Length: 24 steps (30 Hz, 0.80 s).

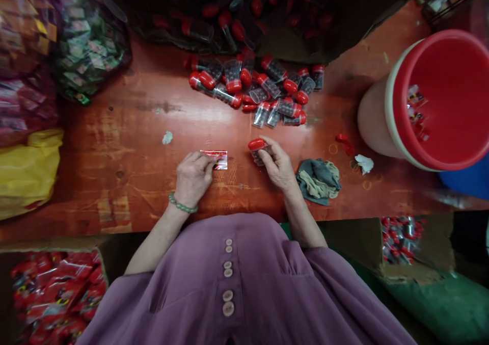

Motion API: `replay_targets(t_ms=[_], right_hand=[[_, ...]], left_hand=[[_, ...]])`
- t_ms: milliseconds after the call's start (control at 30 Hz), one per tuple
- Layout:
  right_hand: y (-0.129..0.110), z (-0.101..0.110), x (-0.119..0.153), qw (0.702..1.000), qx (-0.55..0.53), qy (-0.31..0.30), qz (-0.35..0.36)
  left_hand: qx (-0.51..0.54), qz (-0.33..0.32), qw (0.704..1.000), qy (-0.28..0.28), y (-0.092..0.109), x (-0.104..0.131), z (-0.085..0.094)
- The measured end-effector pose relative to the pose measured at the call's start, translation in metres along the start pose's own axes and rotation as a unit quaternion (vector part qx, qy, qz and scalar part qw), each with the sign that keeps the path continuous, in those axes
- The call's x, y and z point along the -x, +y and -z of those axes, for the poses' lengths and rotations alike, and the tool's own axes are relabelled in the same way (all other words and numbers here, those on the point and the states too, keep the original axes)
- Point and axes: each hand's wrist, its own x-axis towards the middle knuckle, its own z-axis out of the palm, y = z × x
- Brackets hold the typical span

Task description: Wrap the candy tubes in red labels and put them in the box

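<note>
My left hand (194, 177), with a green bead bracelet at the wrist, pinches a small shiny red-and-white wrapper (220, 160) close to the tabletop. To the right, my right hand (277, 162) is closed around a clear bottle with a red cap (256, 144); the cap points up and left, and dark contents show through the clear part. The two hands are apart. Beyond them a pile of similar red-capped bottles (267, 84) lies on the red-brown table (145, 131).
An open box (305, 49) of bottles stands behind the pile. A red-rimmed bucket (399, 105) is at right, near a crumpled cloth (319, 181). Bags (89, 49) and yellow plastic (30, 174) lie left. Boxes with red packets (57, 299) and bottles (401, 238) sit below the table edge.
</note>
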Motion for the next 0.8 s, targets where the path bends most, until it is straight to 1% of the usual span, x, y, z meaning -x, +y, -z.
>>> replay_targets(t_ms=[100,200,300,400,500,567,667,733,800], right_hand=[[-0.001,-0.006,0.004,0.993,-0.101,-0.02,-0.051],[-0.003,-0.01,0.007,0.982,-0.167,-0.03,-0.084],[-0.002,-0.015,0.01,0.969,-0.22,-0.033,-0.104],[-0.002,-0.021,0.012,0.956,-0.267,-0.03,-0.12],[-0.002,-0.027,0.013,0.943,-0.306,-0.023,-0.126],[-0.002,-0.03,0.014,0.94,-0.316,-0.024,-0.125],[-0.003,-0.032,0.017,0.943,-0.311,-0.029,-0.113],[-0.007,-0.032,0.022,0.953,-0.288,-0.029,-0.089],[-0.015,-0.031,0.027,0.972,-0.228,-0.018,-0.05]], left_hand=[[-0.009,0.002,1.0,0.014,-0.002,0.0,0.001],[-0.01,-0.025,1.0,0.001,0.0,0.001,0.004],[-0.015,-0.059,0.998,-0.027,0.002,0.003,0.008],[-0.005,-0.067,0.997,-0.048,0.0,0.003,0.009],[0.012,-0.055,0.998,-0.03,-0.004,0.002,0.007],[0.015,-0.052,0.999,-0.002,-0.005,0.002,0.008],[0.025,-0.065,0.997,0.035,0.001,0.005,0.014],[0.05,-0.071,0.995,0.045,0.007,0.008,0.021],[0.09,-0.069,0.993,0.04,0.013,0.01,0.028]])
